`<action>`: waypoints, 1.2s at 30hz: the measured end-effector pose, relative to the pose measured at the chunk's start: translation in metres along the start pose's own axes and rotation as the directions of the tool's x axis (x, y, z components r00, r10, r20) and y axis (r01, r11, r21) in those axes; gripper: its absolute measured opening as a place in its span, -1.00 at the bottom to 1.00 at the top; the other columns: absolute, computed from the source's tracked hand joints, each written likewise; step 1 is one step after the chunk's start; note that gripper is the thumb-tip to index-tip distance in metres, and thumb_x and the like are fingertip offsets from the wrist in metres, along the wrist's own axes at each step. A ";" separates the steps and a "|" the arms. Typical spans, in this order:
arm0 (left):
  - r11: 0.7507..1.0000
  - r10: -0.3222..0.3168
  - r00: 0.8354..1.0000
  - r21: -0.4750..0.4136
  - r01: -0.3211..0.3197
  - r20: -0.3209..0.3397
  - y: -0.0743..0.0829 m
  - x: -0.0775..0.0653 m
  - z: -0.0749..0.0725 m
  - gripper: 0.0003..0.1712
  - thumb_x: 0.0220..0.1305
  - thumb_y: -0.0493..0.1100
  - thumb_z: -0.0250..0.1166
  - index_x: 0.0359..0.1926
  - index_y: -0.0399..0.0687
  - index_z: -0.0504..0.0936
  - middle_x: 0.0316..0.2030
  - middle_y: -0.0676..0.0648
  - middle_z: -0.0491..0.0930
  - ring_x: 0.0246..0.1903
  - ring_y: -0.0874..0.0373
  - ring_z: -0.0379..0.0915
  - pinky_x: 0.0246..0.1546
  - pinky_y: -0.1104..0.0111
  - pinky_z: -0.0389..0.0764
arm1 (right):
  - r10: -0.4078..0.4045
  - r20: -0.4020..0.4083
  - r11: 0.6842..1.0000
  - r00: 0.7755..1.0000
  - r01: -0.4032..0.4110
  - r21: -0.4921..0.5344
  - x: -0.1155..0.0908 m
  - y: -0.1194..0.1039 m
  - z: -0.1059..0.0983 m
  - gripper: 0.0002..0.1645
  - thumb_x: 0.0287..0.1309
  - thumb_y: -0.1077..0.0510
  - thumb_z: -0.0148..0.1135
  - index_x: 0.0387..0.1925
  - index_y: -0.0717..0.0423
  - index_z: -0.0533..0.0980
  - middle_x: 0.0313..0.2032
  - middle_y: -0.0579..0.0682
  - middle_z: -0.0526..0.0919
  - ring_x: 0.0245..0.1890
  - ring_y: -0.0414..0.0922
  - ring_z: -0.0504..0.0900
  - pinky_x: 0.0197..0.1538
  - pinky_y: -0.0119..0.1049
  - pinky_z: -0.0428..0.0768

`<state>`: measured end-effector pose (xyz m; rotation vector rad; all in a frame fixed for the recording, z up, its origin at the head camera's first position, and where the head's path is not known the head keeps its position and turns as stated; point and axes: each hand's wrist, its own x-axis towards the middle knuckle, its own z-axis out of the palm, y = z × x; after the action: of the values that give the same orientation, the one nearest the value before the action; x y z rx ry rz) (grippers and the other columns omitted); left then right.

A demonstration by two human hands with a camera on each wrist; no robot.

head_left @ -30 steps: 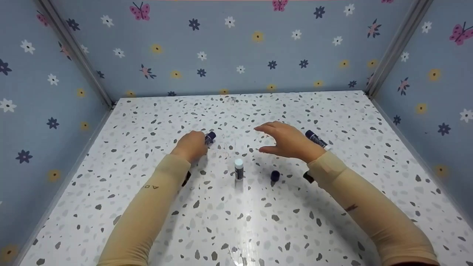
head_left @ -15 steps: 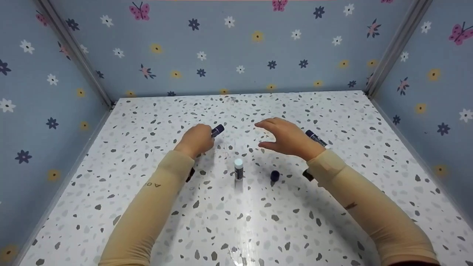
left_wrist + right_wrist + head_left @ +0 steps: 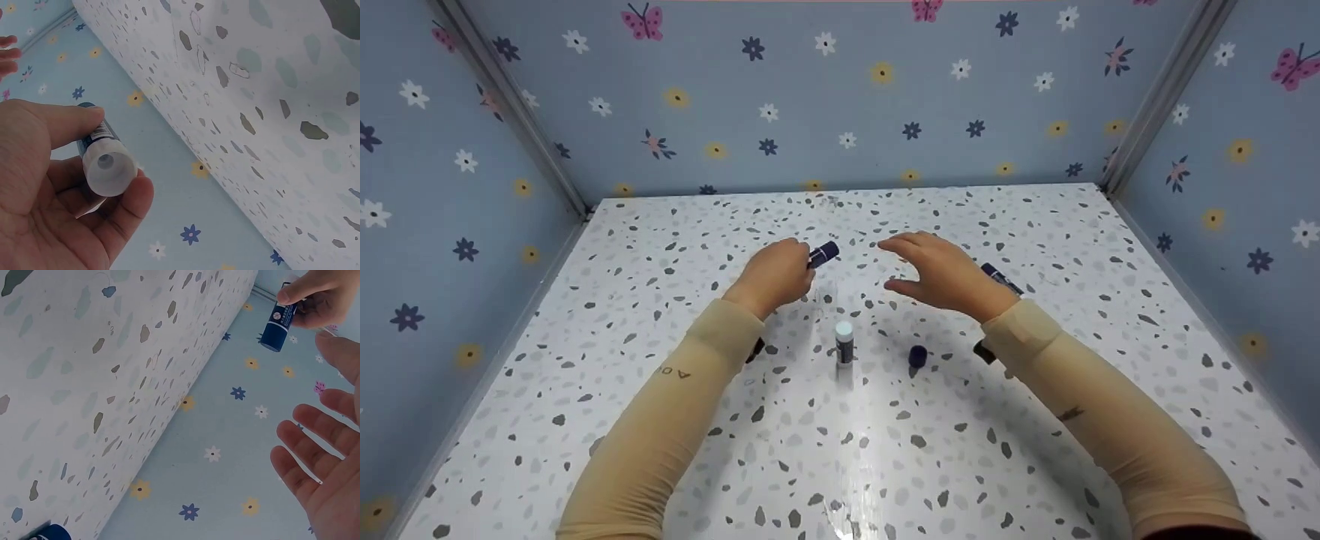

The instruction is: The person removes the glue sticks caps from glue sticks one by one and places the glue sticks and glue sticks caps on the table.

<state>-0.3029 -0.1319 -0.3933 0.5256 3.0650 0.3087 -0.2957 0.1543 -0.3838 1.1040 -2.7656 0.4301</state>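
In the head view my left hand (image 3: 777, 276) grips a glue stick (image 3: 823, 255) above the table, its navy end pointing right and away. The left wrist view shows thumb and fingers round that glue stick (image 3: 100, 135), its white hollow end toward the camera. My right hand (image 3: 941, 276) hovers across from it, thumb and fingers spread apart and holding nothing; the right wrist view shows its relaxed fingers (image 3: 320, 444). Between and nearer than the hands stands a second glue stick (image 3: 844, 345), pale end up. A loose navy cap (image 3: 918, 357) stands to its right.
Another navy-ended glue stick (image 3: 1000, 278) lies beyond my right wrist, partly hidden by it. The speckled white table (image 3: 780, 465) is bounded by flowered blue panels (image 3: 840, 97) at the back and both sides. Dark items show beside both wrists.
My left hand has lifted the glue stick and carried it right and away from me, toward the right hand. The right hand has shifted slightly farther away, still spread.
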 end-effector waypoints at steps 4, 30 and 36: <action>1.000 0.014 1.000 0.012 -0.014 -0.022 0.005 0.000 -0.003 -0.69 0.61 -0.14 0.21 0.00 -0.36 0.68 -0.10 -0.28 0.69 -0.15 -0.16 0.64 0.01 -0.03 0.71 | 0.002 -0.009 1.000 1.000 -0.002 -0.006 0.002 0.000 -0.001 -0.26 0.45 0.00 0.45 0.52 0.15 0.46 0.42 0.21 0.60 0.45 0.21 0.56 0.49 0.16 0.52; 0.975 0.193 0.976 0.130 -0.180 -0.098 0.036 -0.003 -0.015 -0.71 0.62 -0.14 0.26 0.08 -0.31 0.67 -0.06 -0.22 0.70 -0.09 -0.14 0.65 0.07 0.01 0.73 | 0.002 -0.001 0.999 1.000 -0.002 -0.049 0.013 -0.004 -0.006 -0.27 0.50 0.01 0.40 0.55 0.14 0.42 0.43 0.22 0.59 0.43 0.22 0.58 0.46 0.17 0.55; 0.961 0.242 0.963 0.162 -0.222 -0.116 0.041 -0.004 -0.015 -0.73 0.62 -0.14 0.24 0.07 -0.28 0.68 -0.06 -0.20 0.70 -0.12 -0.14 0.63 0.00 0.01 0.73 | -0.012 -0.010 0.998 1.000 0.011 -0.054 0.014 -0.005 -0.005 -0.29 0.49 0.02 0.40 0.53 0.15 0.44 0.41 0.23 0.61 0.41 0.22 0.60 0.44 0.17 0.56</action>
<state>-0.2863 -0.0984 -0.3708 0.9133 3.1747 0.1236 -0.3024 0.1431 -0.3747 1.1012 -2.7432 0.3563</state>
